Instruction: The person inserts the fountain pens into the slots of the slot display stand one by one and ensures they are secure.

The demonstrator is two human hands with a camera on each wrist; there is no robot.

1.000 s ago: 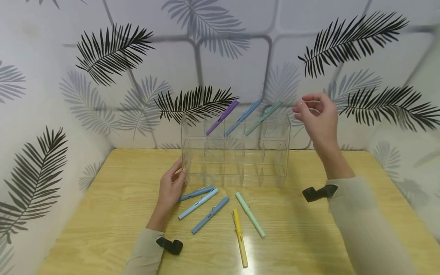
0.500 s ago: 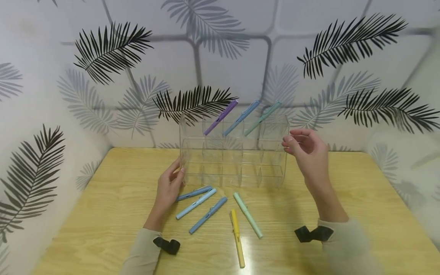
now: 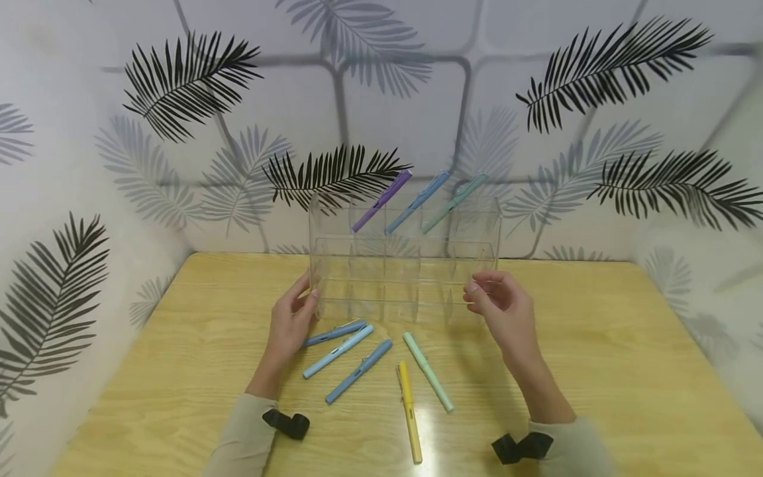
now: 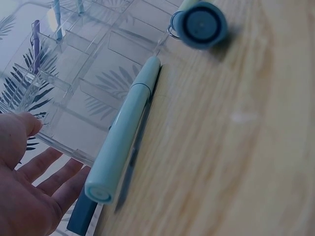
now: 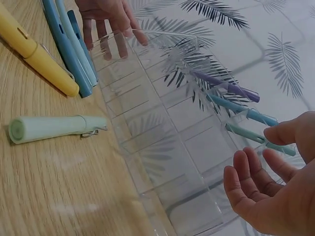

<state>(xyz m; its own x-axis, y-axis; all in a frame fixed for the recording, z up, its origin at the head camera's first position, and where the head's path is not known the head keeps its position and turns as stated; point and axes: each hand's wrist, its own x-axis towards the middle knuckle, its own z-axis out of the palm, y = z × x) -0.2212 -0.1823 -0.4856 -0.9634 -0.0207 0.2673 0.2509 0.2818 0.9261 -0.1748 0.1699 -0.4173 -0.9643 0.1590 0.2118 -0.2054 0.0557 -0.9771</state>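
A clear plastic pen stand (image 3: pixel 402 248) with tiers of compartments stands at the back of the table. My left hand (image 3: pixel 291 321) holds its left side, thumb in front and fingers behind; the left wrist view shows the thumb (image 4: pixel 32 124) at the clear edge. My right hand (image 3: pixel 507 315) is near the stand's lower right corner, fingers loosely curled around nothing. A purple pen (image 3: pixel 381 201), a blue pen (image 3: pixel 417 202) and a green pen (image 3: pixel 455 203) lean in the top tier. In the right wrist view, the right hand (image 5: pixel 275 182) has relaxed fingers.
On the wooden table (image 3: pixel 179 371), a yellow pen (image 3: pixel 409 411) and a pale green pen (image 3: pixel 428 371) lie in front of the stand. Left of them are a dark blue pen (image 3: pixel 359 372), a light blue pen (image 3: pixel 338 351) and another blue pen (image 3: pixel 334 332). A leaf-patterned backdrop (image 3: pixel 405 119) rises behind.
My right hand has come down and leftward from beside the top tier to the stand's lower right corner. The left hand stays at the left side, and the pens keep their places.
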